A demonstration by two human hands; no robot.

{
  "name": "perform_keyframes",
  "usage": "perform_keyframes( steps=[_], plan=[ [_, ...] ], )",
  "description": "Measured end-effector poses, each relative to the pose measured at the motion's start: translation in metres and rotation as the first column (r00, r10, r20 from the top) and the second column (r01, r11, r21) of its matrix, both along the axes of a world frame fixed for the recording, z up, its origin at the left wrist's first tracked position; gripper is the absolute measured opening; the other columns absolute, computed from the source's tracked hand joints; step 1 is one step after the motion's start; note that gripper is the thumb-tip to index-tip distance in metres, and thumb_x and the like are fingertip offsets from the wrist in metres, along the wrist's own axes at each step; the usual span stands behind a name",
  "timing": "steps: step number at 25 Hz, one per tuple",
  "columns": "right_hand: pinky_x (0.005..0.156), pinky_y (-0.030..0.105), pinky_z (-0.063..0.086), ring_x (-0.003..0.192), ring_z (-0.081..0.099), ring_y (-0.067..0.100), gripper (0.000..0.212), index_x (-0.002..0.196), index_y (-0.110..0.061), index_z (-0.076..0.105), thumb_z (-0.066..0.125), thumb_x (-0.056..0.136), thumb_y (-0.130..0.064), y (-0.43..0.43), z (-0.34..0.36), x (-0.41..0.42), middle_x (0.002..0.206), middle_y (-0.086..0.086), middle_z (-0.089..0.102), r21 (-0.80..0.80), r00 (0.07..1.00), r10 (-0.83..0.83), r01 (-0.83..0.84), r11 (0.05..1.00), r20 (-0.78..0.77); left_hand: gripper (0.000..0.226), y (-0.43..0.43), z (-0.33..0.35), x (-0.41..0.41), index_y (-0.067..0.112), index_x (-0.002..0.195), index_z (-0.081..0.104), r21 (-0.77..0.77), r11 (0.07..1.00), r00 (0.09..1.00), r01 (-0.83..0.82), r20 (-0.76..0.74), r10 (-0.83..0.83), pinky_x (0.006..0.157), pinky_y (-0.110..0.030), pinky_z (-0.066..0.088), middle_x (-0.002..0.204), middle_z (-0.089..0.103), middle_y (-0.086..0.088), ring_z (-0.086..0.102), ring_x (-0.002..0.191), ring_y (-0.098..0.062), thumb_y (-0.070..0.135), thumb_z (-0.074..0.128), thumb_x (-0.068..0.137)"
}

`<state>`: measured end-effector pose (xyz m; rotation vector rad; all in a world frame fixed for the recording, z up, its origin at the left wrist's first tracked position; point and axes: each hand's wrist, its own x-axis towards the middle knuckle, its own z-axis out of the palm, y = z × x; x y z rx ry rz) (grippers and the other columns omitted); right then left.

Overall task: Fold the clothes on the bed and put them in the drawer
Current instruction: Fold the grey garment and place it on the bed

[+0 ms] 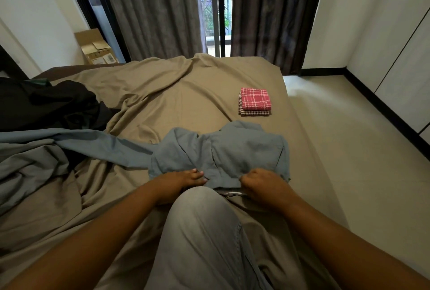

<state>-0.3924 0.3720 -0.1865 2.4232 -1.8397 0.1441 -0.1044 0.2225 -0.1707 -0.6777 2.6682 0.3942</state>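
Both hands work at the near hem of a blue-grey garment (232, 150) that lies on the bed (186, 94).

Left hand (186, 179): rests on the left part of the hem, fingers curled onto the cloth. Whether it pinches the fabric or only presses it down cannot be told.

Right hand (263, 183): clenched into a fist on the right part of the hem, with cloth gathered under the knuckles; it grasps the garment.

Garment: partly folded, spread out just beyond both hands. A long strip of the same cloth runs away to the left of the left hand and joins a loose heap (35, 161) of blue-grey fabric.

Knee (202, 231): in light grey trousers, raised between the two forearms, directly nearer the camera than the grip.

Folded stack (255, 101): a red checked cloth on top of a brown checked one, lying on the sheet beyond the right hand, well apart from the garment.

Dark clothes (53, 105): an unfolded pile far to the left and beyond the left hand.

Curtains (151, 10) hang past the far edge of the bed. A cardboard box (96, 46) stands at the far left.
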Motion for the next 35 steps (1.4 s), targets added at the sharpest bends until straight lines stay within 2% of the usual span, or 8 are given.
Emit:
perform_keyframes(
  steps=[4, 8, 10, 13, 19, 23, 31, 35],
  plan=[
    [0.079, 0.030, 0.059, 0.109, 0.068, 0.013, 0.036, 0.116, -0.025, 0.066, 0.059, 0.087, -0.046, 0.020, -0.014, -0.003, 0.137, -0.004, 0.065, 0.106, 0.999, 0.050, -0.050, 0.993, 0.009, 0.070, 0.018, -0.008, 0.031, 0.052, 0.147, -0.006, -0.209, 0.978, 1.000, 0.025, 0.001, -0.025, 0.123, -0.032, 0.011, 0.168, 0.006, 0.011, 0.007, 0.155, -0.012, 0.050, 0.048, 0.103],
    [0.068, 0.027, 0.061, 0.100, 0.074, 0.015, 0.057, 0.125, -0.020, 0.071, 0.087, 0.071, -0.027, 0.026, -0.015, -0.006, 0.125, 0.002, 0.072, 0.082, 0.994, 0.042, -0.033, 0.996, -0.105, 0.060, 0.030, -0.002, 0.027, 0.032, 0.160, 0.019, -0.336, 0.942, 0.999, 0.026, 0.040, -0.014, 0.120, -0.037, 0.025, 0.166, 0.024, 0.001, 0.027, 0.152, -0.020, 0.047, 0.039, 0.105],
    [0.069, 0.033, 0.061, 0.099, 0.073, 0.021, 0.045, 0.126, -0.021, 0.068, 0.076, 0.082, -0.023, 0.023, -0.001, -0.001, 0.123, 0.003, 0.072, 0.087, 0.989, 0.033, -0.021, 0.996, -0.143, 0.043, 0.024, 0.001, 0.019, 0.030, 0.138, 0.049, -0.468, 0.876, 0.992, 0.112, 0.006, -0.124, 0.093, -0.037, 0.054, 0.134, 0.064, -0.002, 0.065, 0.117, -0.021, 0.048, 0.046, 0.100],
    [0.080, 0.039, 0.051, 0.110, 0.062, 0.028, 0.041, 0.140, -0.027, 0.052, 0.053, 0.099, -0.031, 0.002, 0.025, 0.008, 0.128, 0.004, 0.061, 0.151, 0.986, -0.087, 0.109, 0.983, -0.142, 0.034, 0.011, 0.023, 0.005, 0.028, 0.124, 0.051, -0.563, 0.817, 0.992, 0.127, 0.083, -0.098, 0.069, -0.034, 0.052, 0.110, 0.068, -0.004, 0.069, 0.087, -0.022, 0.048, 0.052, 0.098],
    [0.077, 0.042, 0.050, 0.102, 0.063, 0.031, 0.026, 0.124, -0.022, 0.062, 0.046, 0.104, -0.024, -0.010, 0.036, 0.021, 0.120, 0.007, 0.060, 0.351, 0.976, -0.128, 0.184, 0.918, -0.177, 0.039, 0.024, 0.034, -0.014, 0.020, 0.137, 0.046, -0.419, 0.904, 0.982, 0.090, 0.188, -0.010, 0.089, -0.044, 0.047, 0.134, 0.055, -0.013, 0.061, 0.111, -0.036, 0.041, 0.041, 0.104],
    [0.101, 0.045, 0.050, 0.110, 0.061, 0.025, 0.029, 0.119, -0.027, 0.063, 0.046, 0.102, -0.042, -0.050, 0.123, -0.001, 0.122, 0.003, 0.064, 0.393, 0.876, -0.438, 0.337, 0.856, 0.202, 0.036, -0.011, 0.121, -0.033, 0.018, 0.129, 0.062, -0.048, 0.940, 0.933, -0.338, -0.150, 0.328, 0.096, -0.035, 0.045, 0.128, 0.063, -0.007, 0.059, 0.118, -0.028, 0.039, 0.045, 0.106],
    [0.064, 0.033, 0.038, 0.071, 0.050, 0.025, 0.039, 0.077, -0.008, 0.056, 0.050, 0.101, -0.038, -0.127, 0.387, -0.021, 0.076, 0.010, 0.052, 0.088, 0.695, -0.409, 0.448, 0.890, 0.591, 0.018, -0.040, 0.391, -0.108, 0.017, 0.087, 0.069, 0.068, 0.874, 0.675, -0.481, -0.608, 0.419, 0.076, -0.031, 0.049, 0.092, 0.069, -0.003, 0.062, 0.087, -0.017, 0.031, 0.062, 0.095],
    [0.059, 0.034, 0.037, 0.069, 0.050, 0.025, 0.037, 0.075, -0.003, 0.060, 0.053, 0.098, -0.030, -0.118, 0.465, -0.017, 0.075, 0.013, 0.057, -0.031, 0.712, -0.340, 0.453, 0.891, 0.614, 0.065, -0.027, 0.462, -0.117, 0.016, 0.136, 0.056, 0.070, 0.871, 0.642, -0.487, -0.647, 0.411, 0.090, -0.038, 0.054, 0.127, 0.062, -0.006, 0.061, 0.111, -0.024, 0.040, 0.082, 0.081]
  ],
)
